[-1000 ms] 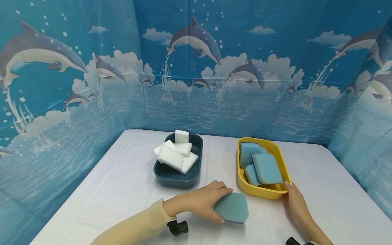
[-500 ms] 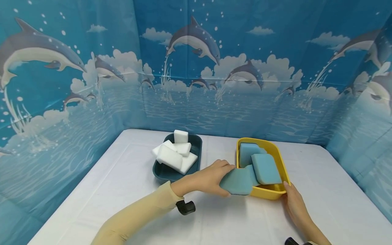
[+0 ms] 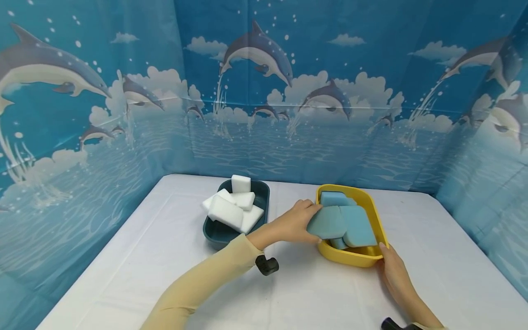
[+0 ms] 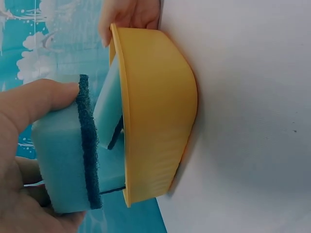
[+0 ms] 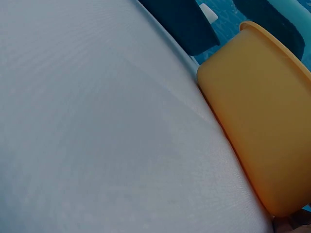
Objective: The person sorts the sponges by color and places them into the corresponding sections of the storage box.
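Note:
My left hand (image 3: 294,223) grips a light blue scrub sponge (image 3: 327,223) over the left side of a yellow bin (image 3: 350,259). In the left wrist view, a dark scouring layer shows on this sponge (image 4: 59,158), with the thumb at its upper edge and the fingers below. Several similar blue sponges (image 3: 360,229) lie inside the bin, partly covered by the held one. At the bin's near right corner my right hand (image 3: 397,277) holds the rim, thumb on top and fingers against the outside. Only a sliver of that hand appears in the right wrist view.
Left of the yellow bin stands a dark teal bin (image 3: 217,233) with several white sponge blocks (image 3: 226,211), one overhanging its left rim. Both sit on a white-covered table (image 3: 313,298). A dolphin-print curtain (image 3: 247,142) encloses the back and sides.
My left hand has lifted the blue sponge off the table and carried it up and away to above the yellow bin. My right hand stays at the bin's corner.

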Motion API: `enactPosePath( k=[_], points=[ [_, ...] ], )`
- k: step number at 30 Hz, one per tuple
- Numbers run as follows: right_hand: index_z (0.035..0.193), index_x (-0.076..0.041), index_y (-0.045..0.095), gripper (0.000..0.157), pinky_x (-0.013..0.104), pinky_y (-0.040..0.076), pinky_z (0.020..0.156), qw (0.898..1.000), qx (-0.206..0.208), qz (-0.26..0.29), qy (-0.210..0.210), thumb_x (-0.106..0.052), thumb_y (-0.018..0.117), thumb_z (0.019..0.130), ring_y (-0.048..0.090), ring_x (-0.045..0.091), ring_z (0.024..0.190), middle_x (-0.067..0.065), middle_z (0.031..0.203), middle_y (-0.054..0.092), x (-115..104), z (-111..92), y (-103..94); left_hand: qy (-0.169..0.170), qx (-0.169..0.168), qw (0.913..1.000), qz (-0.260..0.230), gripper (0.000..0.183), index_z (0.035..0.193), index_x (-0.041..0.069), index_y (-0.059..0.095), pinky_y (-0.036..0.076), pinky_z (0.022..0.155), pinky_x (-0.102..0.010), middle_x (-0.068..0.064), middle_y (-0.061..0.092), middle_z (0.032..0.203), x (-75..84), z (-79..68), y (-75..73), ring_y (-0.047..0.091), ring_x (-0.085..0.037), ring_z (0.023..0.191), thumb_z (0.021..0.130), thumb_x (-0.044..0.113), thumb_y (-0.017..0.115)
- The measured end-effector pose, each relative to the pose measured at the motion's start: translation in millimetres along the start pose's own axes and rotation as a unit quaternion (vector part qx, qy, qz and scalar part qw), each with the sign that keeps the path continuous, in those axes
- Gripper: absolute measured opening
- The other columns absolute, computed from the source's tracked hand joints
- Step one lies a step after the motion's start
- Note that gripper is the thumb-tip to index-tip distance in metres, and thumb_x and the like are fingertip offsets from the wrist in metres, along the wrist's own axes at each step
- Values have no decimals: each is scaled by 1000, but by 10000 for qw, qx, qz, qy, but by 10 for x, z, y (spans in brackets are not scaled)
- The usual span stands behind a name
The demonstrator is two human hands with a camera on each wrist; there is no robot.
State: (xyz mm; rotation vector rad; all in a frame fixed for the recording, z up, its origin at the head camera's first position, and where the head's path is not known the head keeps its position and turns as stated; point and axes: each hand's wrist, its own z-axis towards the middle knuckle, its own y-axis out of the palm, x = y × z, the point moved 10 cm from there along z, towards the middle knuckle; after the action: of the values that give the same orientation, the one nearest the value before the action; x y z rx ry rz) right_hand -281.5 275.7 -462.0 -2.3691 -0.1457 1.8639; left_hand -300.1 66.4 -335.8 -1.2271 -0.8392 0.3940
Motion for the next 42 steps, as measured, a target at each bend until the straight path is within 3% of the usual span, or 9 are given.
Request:
enactPosePath(
  k=[14,22,31,42],
  points=[
    [148,-5,-14,72,46,1,121,9995,43,-301,13,-51,12,99,-10,27,146,10,158,-16,-7,-11,-5,-423,34,9990,119,82,146,8,32,46,96,-25,-7,46,134,-149,269,82,42,-18,120,81,42,70],
    [149,-5,-12,69,47,2,121,9992,66,-405,-39,-48,11,100,-8,29,147,12,158,-13,-23,-23,-3,-612,75,9980,-137,81,147,9,30,45,98,-27,-8,42,140,-212,414,171,40,-19,122,83,42,67],
    [150,-6,-8,69,48,6,121,9990,28,-429,-96,-50,11,100,2,28,146,13,159,-6,-35,-39,-9,-647,163,9975,-219,84,149,9,23,43,103,-29,-9,36,146,-117,556,266,37,-21,129,85,45,64],
    [151,-5,-3,70,42,9,122,9978,63,-595,-286,-50,12,100,10,26,140,17,158,4,-36,-42,-20,-715,447,9963,-176,86,151,9,12,39,110,-28,-10,27,152,-39,588,342,31,-23,137,89,41,60]
  ],
)
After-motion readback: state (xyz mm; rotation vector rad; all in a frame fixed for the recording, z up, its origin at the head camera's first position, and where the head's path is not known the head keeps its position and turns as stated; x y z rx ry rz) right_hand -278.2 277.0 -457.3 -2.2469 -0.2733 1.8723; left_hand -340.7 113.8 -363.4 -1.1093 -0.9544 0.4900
